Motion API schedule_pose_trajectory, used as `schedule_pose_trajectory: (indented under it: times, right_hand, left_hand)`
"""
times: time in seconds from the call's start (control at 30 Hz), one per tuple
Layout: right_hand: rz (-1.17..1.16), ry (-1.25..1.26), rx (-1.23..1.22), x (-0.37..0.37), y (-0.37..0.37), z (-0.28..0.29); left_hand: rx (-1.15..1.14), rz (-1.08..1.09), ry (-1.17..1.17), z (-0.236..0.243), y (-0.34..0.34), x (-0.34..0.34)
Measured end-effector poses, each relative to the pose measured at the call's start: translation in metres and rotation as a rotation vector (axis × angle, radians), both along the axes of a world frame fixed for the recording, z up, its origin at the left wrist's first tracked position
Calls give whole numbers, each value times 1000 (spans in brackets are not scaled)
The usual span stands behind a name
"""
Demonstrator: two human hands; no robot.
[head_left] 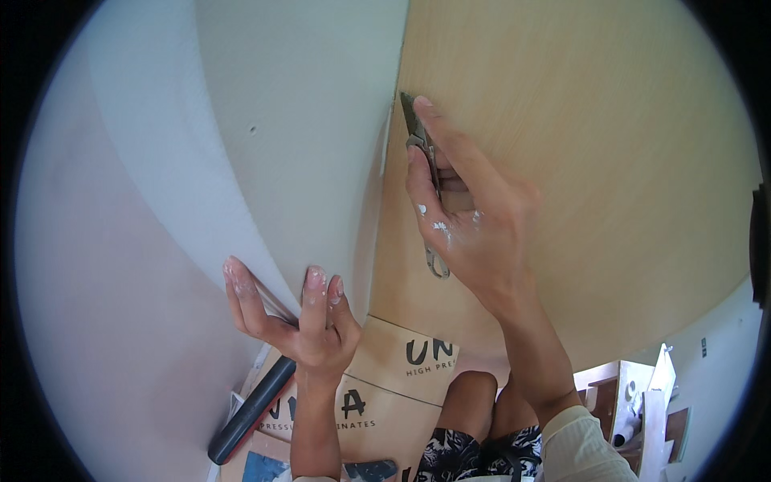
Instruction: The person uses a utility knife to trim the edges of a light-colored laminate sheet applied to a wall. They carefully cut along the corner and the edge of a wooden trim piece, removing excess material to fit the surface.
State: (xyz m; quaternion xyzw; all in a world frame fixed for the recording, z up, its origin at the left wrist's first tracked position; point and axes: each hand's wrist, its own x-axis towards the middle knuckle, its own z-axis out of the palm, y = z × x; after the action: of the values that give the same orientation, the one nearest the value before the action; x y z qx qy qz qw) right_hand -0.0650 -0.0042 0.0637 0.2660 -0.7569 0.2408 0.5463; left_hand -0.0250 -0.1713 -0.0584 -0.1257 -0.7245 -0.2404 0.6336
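My left hand (313,325) rests at a pale curved edge (241,209) at lower left, its paint-spotted fingers bent and spread apart; its thumb is hard to make out. My right hand (474,209), also paint-flecked, grips a metal utility knife (436,259) with a loop at its lower end and the blade pointing up. The blade is at or very close to the seam between the off-white surface (305,96) and a light wood-grain panel (610,161). I cannot tell whether it touches.
Printed tan boards (385,361) lie below, with a long dark roll or tube (249,410) at lower left and a dark flat object (369,470) at the bottom edge. My bent legs (470,398) show below. White-and-wood items (646,402) stand at lower right by a pale wall (723,353).
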Motion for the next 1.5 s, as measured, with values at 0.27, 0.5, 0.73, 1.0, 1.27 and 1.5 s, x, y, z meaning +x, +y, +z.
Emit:
schedule_pose_trajectory:
  times: [0.27, 0.5, 0.73, 1.0, 1.27, 1.5]
  right_hand:
    - [-24, 70, 51, 0, -6, -1]
    - [-117, 83, 22, -2, -22, -10]
    - [-38, 93, -168, -11, -28, -23]
    - [278, -115, -499, -9, -27, -25]
    - [-3, 102, -293, -10, -33, -30]
    - [-72, 192, -321, -17, -50, -35]
  left_hand:
    - [11, -10, 10, 1, 2, 0]
    - [16, -28, 15, 3, 3, 0]
    - [13, -36, 18, 4, 4, 1]
    - [8, -24, 5, 6, 4, 2]
    - [-101, 57, -4, 7, 0, 4]
    - [-1, -14, -42, 1, 0, 5]
